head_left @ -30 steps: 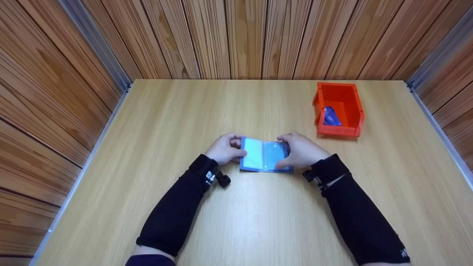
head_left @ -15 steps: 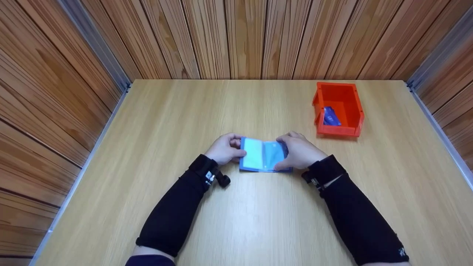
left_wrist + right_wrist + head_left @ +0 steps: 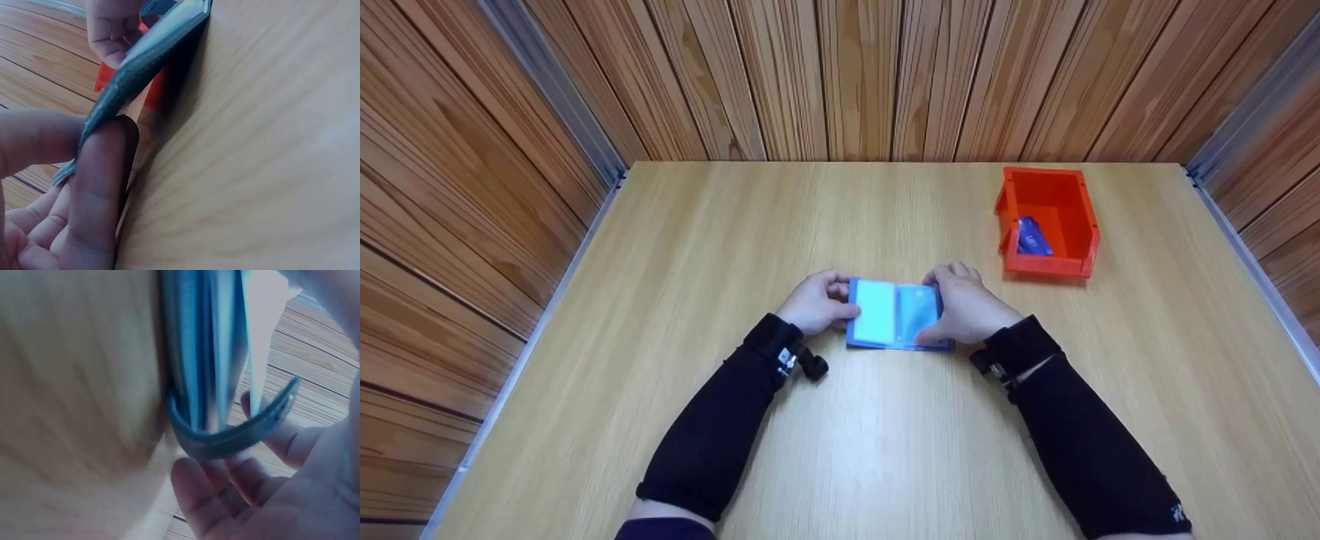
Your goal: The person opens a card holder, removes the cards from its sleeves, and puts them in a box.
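"What's the biggest thing?"

"The wood-grained surface (image 3: 720,240). An orange-red bin (image 3: 1046,265) stands on it by the far edge, toward the far right corner."

"And the blue booklet (image 3: 875,311)?"

"Spread open, about midway between the surface's left and right edges, nearer the person than the bin, its inside pale on the left and deeper blue on the right."

"How does each grip stand?"

"The left grip (image 3: 814,302) pinches the booklet's left edge, thumb on top, a finger underneath. The right grip (image 3: 969,306) is part-spread and curved round the right side, thumb at the near edge, fingers at the far one."

"Anything smaller?"

"A purple-blue packet (image 3: 1033,237) inside the bin, and a curved strap (image 3: 222,442) at the booklet's right end."
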Motion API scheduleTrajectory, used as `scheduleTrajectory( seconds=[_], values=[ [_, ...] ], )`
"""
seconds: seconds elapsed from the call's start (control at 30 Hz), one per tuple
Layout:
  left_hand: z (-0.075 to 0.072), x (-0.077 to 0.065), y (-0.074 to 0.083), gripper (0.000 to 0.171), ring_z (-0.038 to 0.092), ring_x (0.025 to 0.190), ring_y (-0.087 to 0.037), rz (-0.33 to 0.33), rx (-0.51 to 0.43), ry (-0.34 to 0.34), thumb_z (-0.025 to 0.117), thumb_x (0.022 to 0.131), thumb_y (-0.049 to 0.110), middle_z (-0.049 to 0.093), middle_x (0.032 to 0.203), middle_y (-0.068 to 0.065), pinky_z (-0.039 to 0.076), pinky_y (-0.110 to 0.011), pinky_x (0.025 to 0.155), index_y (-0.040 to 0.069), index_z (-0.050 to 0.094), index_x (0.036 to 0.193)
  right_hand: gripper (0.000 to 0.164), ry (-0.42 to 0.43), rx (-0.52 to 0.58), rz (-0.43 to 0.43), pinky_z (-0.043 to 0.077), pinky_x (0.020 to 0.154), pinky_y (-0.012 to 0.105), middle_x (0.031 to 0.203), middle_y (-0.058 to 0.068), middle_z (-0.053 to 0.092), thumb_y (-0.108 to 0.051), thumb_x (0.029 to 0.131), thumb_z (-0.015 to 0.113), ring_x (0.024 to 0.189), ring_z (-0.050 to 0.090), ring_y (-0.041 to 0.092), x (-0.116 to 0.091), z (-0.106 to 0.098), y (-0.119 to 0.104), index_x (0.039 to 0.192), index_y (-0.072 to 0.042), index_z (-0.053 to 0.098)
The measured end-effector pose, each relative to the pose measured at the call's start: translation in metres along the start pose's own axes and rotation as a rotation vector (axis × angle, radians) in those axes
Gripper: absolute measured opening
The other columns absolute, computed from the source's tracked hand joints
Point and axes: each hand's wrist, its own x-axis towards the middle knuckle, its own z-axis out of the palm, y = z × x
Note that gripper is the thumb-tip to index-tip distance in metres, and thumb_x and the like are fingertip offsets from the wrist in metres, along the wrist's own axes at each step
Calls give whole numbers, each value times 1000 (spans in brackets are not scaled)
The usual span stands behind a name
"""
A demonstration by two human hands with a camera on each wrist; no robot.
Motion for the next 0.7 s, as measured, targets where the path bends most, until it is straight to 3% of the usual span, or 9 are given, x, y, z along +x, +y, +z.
scheduleTrajectory(
  seconds=[0.23,0.47,0.7],
  values=[
    [1,-1,0,54,67,90,-23,7,-10,-7,73,83,-4,59,100,-5,62,-38,74,5,52,131,68,12,38,40,43,93,43,116,8,41,-37,69,89,113,35,30,0,-2,-3,118,-14,49],
    [1,0,0,52,66,89,-22,10,-54,-21,71,83,-8,57,95,-3,62,-39,74,1,51,130,53,-7,71,44,49,88,39,109,9,56,-32,84,78,100,52,27,1,-6,-7,124,-14,49],
    [1,1,-1,53,66,90,-21,7,-46,-10,72,82,-7,55,93,-2,62,-39,75,1,51,130,60,32,109,-3,52,79,33,102,6,59,-29,88,72,89,55,23,-1,-7,-13,139,-10,46]
  ],
)
